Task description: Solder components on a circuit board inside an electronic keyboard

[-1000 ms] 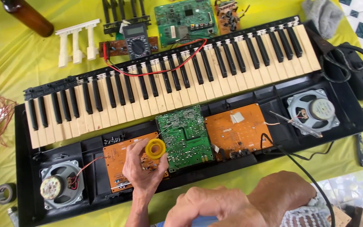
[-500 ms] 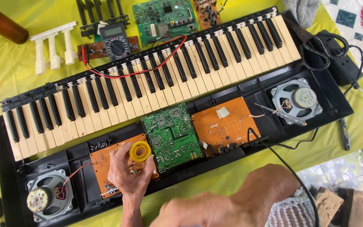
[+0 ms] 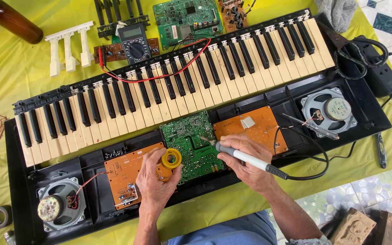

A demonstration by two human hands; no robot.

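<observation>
Fingers of the left hand (image 3: pixel 153 179) pinch a small yellow spool of solder wire (image 3: pixel 173 158), held as before at the lower centre over the seam between the orange circuit board (image 3: pixel 125 170) and the green circuit board (image 3: pixel 193 145) of the opened black keyboard case (image 3: pixel 364 113). New since a moment ago: the right hand (image 3: pixel 246 159) has come in, fingers wrapped round a grey-handled soldering iron (image 3: pixel 246 156), its tip down on the green board. Soldering looks under way.
</observation>
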